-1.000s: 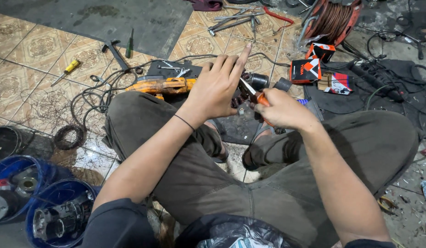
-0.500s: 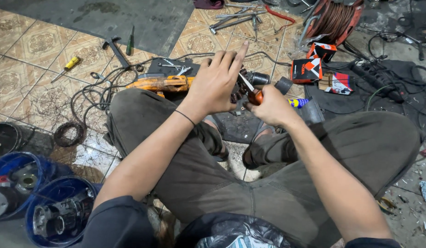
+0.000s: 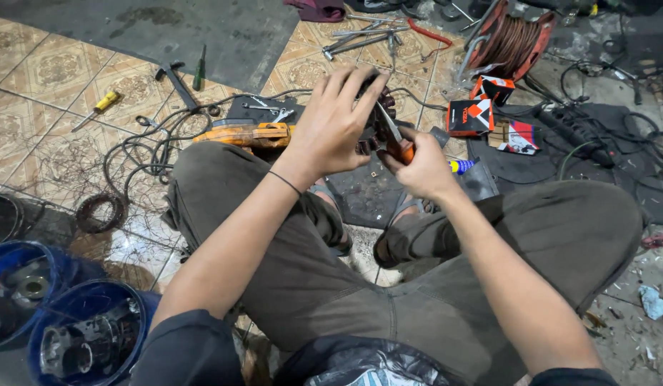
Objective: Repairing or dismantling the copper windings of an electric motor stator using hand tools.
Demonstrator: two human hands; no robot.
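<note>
Both hands have lifted higher since earlier. Left hand wraps, fingers spread, round a dark motor winding, probably a stator; right hand pinches an orange-handled tool against it. A slip could nick copper wire.

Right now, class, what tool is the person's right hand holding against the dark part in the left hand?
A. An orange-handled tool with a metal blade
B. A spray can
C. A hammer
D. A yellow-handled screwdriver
A: the right hand grips an orange-handled tool whose metal blade reaches into the dark part that the left hand holds.
</note>
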